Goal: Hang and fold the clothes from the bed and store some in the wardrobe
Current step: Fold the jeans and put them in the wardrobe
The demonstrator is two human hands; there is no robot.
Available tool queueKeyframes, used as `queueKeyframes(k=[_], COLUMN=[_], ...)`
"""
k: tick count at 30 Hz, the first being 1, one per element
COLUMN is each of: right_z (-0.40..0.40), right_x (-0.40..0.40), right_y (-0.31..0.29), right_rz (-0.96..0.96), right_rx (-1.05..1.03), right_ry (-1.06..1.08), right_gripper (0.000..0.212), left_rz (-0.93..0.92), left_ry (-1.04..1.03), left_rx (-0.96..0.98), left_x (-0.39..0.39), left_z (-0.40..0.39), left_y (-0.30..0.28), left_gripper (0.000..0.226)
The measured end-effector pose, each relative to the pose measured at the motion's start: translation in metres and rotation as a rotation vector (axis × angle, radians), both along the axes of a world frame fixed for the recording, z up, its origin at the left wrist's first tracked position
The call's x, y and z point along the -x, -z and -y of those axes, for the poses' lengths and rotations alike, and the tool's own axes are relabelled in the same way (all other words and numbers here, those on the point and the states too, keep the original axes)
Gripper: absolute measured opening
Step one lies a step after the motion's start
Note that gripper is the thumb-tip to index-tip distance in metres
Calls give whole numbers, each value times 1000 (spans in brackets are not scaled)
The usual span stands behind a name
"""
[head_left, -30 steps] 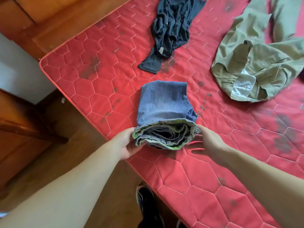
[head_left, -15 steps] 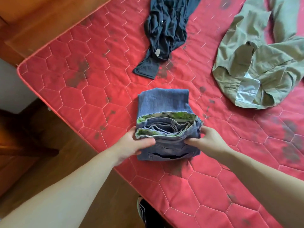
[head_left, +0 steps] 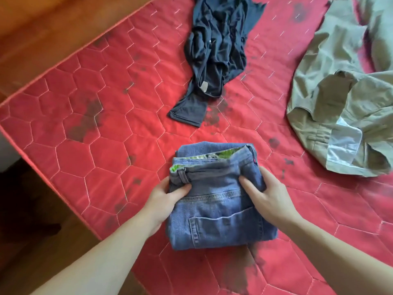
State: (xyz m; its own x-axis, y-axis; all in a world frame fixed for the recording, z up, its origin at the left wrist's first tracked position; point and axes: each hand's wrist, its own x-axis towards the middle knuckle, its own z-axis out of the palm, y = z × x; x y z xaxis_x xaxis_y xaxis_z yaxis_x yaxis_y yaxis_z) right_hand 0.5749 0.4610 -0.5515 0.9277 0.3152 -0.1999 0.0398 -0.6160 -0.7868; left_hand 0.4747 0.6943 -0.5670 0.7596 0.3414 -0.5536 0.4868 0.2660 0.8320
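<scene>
A folded pair of blue jeans (head_left: pixel 214 211) with a green patterned lining lies on the red quilted mattress (head_left: pixel 102 150) near its front edge. My left hand (head_left: pixel 165 196) grips the jeans' left side at the waistband, thumb on top. My right hand (head_left: pixel 265 194) grips the right side, fingers pressing on the denim. A crumpled dark navy garment (head_left: pixel 217 52) lies further back in the middle. Olive-green trousers (head_left: pixel 344 86) with a white pocket lining are spread at the right.
A wooden bed frame or headboard (head_left: pixel 53 26) borders the mattress at the upper left. The wooden floor (head_left: pixel 42 241) lies below the mattress edge at the left. Dark stains mark the mattress.
The jeans bundle has been folded over away from me and laid flat, back pocket now facing up. Both hands moved from its open end onto its top sides.
</scene>
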Motion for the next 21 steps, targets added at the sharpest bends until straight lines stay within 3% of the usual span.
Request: queueKeyframes(k=[4, 6, 11, 16, 18, 21], right_z=[3, 8, 13, 5, 1, 0], right_x=[-15, -18, -22, -22, -27, -35], right_y=[29, 42, 49, 42, 45, 60], right_rz=[-450, -507, -485, -146, -114, -244], right_rx=[-82, -29, 1, -79, -43, 101], right_ry=[0, -33, -96, -5, 69, 104], right_gripper=[25, 29, 22, 15, 19, 26], left_rz=[-99, -154, -252, -107, -112, -236], left_ry=[-15, -11, 9, -74, -88, 2], left_rx=[-23, -64, 125, 298, 224, 8], left_x=[-14, -15, -23, -39, -51, -60], left_z=[4, 5, -5, -20, -16, 0], left_y=[23, 33, 34, 19, 17, 19], left_gripper=[21, 15, 25, 28, 23, 21])
